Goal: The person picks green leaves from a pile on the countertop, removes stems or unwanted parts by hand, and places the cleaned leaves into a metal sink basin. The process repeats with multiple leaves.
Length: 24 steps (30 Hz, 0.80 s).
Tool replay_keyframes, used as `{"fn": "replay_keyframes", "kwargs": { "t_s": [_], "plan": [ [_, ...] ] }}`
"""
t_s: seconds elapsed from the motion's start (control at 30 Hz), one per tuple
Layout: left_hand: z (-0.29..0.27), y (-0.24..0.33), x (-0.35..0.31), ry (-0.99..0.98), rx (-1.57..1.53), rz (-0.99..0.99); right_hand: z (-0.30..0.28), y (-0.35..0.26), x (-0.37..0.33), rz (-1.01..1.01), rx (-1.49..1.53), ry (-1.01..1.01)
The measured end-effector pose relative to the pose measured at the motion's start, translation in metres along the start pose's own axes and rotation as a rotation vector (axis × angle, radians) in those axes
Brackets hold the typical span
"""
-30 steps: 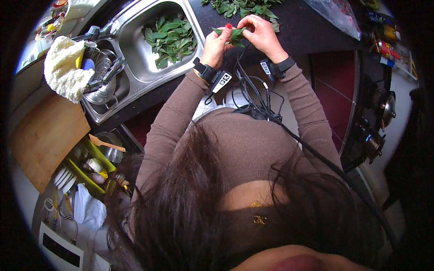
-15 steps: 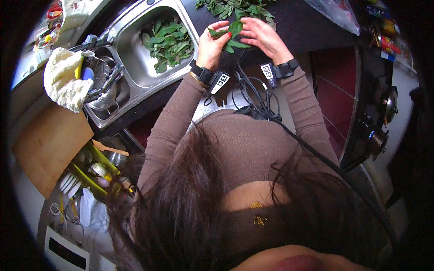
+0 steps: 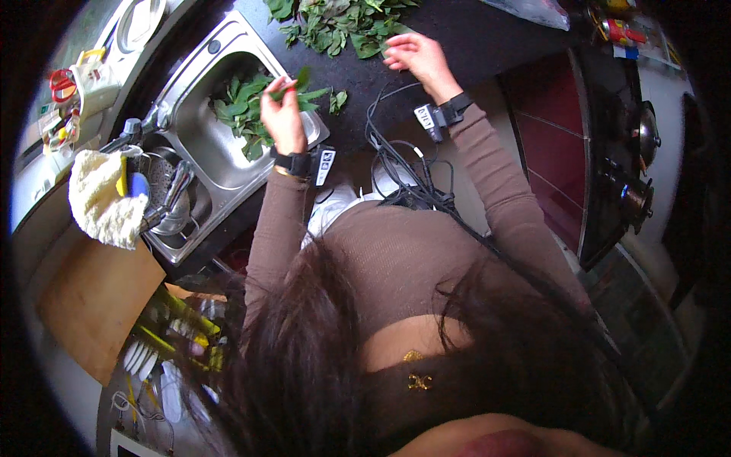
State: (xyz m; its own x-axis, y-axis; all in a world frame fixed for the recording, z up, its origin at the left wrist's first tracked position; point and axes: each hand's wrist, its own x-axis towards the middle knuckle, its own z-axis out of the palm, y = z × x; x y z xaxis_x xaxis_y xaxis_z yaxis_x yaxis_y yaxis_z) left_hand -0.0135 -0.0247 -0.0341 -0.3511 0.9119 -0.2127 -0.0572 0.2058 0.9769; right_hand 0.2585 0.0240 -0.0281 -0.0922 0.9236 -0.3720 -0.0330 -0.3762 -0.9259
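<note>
My left hand (image 3: 284,124) is over the right side of the sink basin, its fingers closed on a green leafy sprig (image 3: 308,96). The sprig's leaves stick out to the right of the fingers and look slightly blurred. Below it, more green leaves (image 3: 242,107) lie in the steel sink (image 3: 190,129). My right hand (image 3: 421,65) is above the dark counter, just right of a heap of leaves (image 3: 339,27). Its fingers are loosely bent and apart from the heap, with nothing visible in them. A small loose leaf (image 3: 338,101) lies on the counter between my hands.
A steel strainer (image 3: 161,175) and a cream knitted cloth (image 3: 103,198) are by the tap, left of the basin. Black cables (image 3: 388,152) hang in front of me. A clear plastic bag (image 3: 533,11) lies at the far right; pots (image 3: 636,198) stand further right.
My hands have come apart: the left has moved left over the sink with the sprig, while the right has let go and is near the leaf heap. The view has shifted too.
</note>
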Motion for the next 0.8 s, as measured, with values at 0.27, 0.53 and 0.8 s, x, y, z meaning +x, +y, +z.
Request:
{"fn": "replay_keyframes", "kwargs": {
  "t_s": [0.27,0.53,0.8],
  "plan": [
    [-0.025,-0.018,0.002,0.124,-0.023,-0.233,-0.068,0.050,0.028,0.233,-0.871,0.399],
    [0.033,0.019,-0.020,-0.357,-0.323,-0.460,-0.035,-0.009,0.002,-0.041,-0.506,0.293],
    [0.064,0.053,-0.020,-0.575,-0.749,-0.598,0.040,-0.063,-0.043,-0.717,-0.692,-0.076]
  ]
}}
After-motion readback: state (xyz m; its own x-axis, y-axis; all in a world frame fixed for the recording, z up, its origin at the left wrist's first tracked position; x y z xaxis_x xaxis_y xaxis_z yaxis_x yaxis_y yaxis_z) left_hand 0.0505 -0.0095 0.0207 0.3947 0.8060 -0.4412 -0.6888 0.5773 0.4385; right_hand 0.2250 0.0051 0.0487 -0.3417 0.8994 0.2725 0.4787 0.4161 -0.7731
